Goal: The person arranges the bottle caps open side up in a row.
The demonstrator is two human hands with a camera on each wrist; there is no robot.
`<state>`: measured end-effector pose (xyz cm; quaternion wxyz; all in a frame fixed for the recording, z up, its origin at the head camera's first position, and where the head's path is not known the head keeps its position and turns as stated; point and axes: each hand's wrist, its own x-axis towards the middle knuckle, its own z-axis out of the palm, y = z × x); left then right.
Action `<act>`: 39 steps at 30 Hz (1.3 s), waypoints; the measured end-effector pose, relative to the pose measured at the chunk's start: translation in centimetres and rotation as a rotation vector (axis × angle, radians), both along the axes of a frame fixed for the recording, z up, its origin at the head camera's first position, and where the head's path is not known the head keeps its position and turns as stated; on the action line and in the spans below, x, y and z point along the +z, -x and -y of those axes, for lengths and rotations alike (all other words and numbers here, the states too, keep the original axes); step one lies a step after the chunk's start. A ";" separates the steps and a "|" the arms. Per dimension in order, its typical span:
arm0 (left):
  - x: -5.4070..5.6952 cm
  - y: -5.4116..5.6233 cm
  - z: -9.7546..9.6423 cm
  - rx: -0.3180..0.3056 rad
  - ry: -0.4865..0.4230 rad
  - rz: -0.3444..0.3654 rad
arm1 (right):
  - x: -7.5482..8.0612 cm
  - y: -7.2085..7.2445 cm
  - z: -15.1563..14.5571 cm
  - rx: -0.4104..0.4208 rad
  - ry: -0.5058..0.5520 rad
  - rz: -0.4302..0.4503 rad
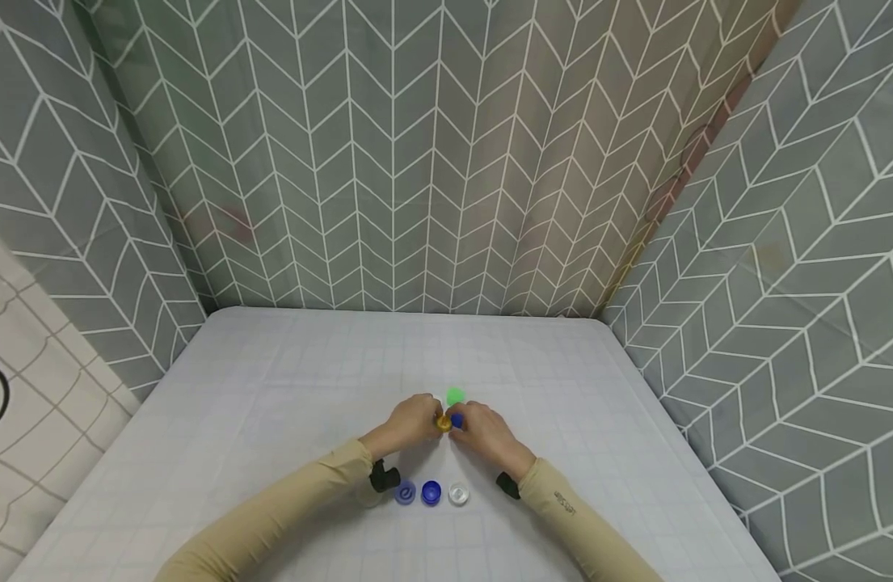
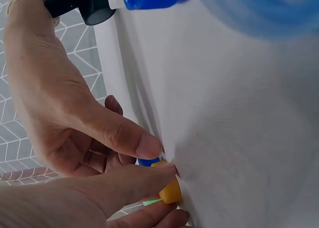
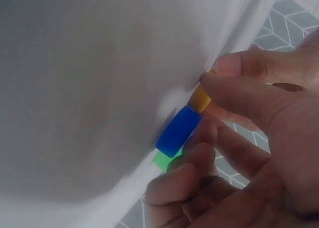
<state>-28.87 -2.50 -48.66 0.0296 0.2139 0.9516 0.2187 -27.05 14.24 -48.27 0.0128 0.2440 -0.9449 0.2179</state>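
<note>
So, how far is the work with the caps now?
Three caps already sit in a row near the person. In hand: the left hand holds the yellow cap, the right hand the blue cap. The green cap lies untouched behind them.

A yellow cap (image 1: 442, 423) and a blue cap (image 1: 457, 420) met beside a green cap (image 1: 455, 396). Toward the near edge of the pale grey checked tabletop (image 1: 271, 388) sat 3 caps (image 1: 431, 492): light blue, dark blue, white. Sleeves (image 1: 286, 509) were tan; the walls (image 1: 417, 162) grey with white chevrons.
</note>
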 end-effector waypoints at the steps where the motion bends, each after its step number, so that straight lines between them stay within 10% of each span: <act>1: -0.1 0.0 0.0 -0.006 -0.009 -0.009 | -0.1 0.0 0.1 0.004 0.001 -0.009; 39: 1.2 -0.6 0.3 -0.112 -0.150 0.079 | 1.1 -0.7 -0.5 0.056 0.074 0.008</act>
